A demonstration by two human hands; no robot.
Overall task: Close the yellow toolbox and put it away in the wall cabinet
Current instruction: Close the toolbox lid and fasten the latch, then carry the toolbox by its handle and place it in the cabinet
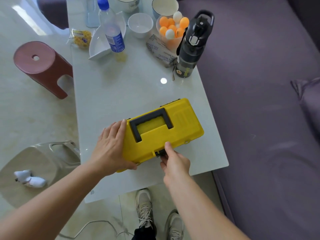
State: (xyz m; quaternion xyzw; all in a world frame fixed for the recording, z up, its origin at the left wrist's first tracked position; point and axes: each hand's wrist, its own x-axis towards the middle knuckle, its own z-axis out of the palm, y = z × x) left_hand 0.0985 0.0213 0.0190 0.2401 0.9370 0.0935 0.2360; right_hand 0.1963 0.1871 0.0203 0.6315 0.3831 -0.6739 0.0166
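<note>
Yellow toolbox [164,134] lies closed on glossy pale table [121,87] beside purple sofa [259,101].

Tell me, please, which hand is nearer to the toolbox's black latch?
The right hand: its fingers are on the latch at the toolbox's front edge. The left hand presses flat on the box's left end, away from the latch.

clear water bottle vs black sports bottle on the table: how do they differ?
The water bottle is clear with a blue cap and blue label; the sports bottle is dark, with a black lid and carry loop. The water bottle stands in a white dish; the sports bottle stands on the table. Both are upright.
</note>
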